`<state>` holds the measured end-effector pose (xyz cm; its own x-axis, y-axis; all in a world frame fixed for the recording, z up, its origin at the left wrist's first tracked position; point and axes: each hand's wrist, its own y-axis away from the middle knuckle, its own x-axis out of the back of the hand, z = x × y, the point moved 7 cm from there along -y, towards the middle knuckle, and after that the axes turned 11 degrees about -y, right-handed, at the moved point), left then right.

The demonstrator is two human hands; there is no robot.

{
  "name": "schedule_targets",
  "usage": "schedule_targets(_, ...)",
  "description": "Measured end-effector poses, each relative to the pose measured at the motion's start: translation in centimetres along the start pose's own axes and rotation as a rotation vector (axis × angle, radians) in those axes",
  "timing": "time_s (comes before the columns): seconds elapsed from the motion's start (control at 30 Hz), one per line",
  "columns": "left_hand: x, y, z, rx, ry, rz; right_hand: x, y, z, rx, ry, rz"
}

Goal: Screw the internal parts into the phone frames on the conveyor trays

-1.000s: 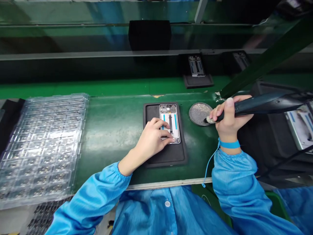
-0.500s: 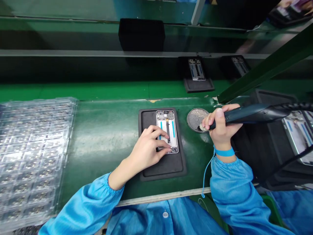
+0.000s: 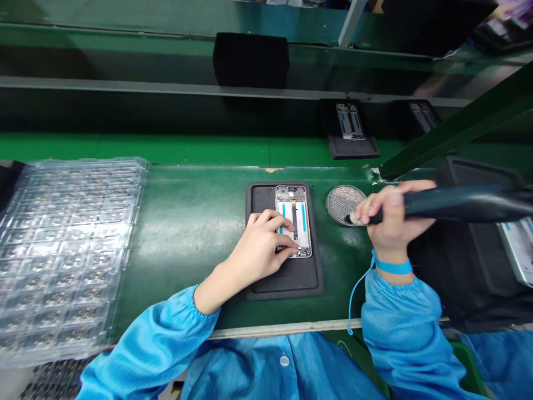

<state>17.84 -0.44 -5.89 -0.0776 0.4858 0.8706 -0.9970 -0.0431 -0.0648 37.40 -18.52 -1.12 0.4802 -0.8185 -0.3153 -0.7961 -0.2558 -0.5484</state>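
Nearest: pale front edge of worktop (image 3: 287, 329), blue sleeves (image 3: 162, 333) to either side. At left on the worktop: clear compartment trays (image 3: 50, 351), loaded with small parts.

Centre: black tray (image 3: 287, 281), flat, just in from the edge. Inside, toward its right side: open phone frame (image 3: 298, 215), face up. Left hand (image 3: 266, 244): over the frame's lower end, fingers narrow, thumb and forefinger nearly together; impossible to tell whether around a small part.

Right hand (image 3: 393, 219): closed around dark handheld tool (image 3: 466, 203), tip down at round mesh dish (image 3: 345, 200), apart from the frame.

Progress, by judgement: partway. Done: circuit board (image 3: 287, 194), black ribbon (image 3: 293, 211) and blue strips (image 3: 303, 218) in place. Left, apparently: lower-end work, with tool not yet at the frame; interior uncovered.

Beyond: second frame (image 3: 350, 121), similarly open, on a dark tray (image 3: 353, 148). Farthest: black block (image 3: 251, 61).
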Motion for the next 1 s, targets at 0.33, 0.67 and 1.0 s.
schedule_targets(0.33,-0.1,-0.3,0.4,0.045,0.019,-0.01,-9.9,4.2,-2.7,-0.22,-0.345,-0.361)
schedule_targets(0.67,-0.3,-0.5,0.7,0.032,0.024,-0.01,-9.8,5.0,-2.0,-0.22,-0.308,-0.383)
schedule_targets(1.0,-0.6,-0.5,1.0,0.007,0.028,-0.014,-9.8,5.7,-2.1,-0.237,-0.337,-0.424)
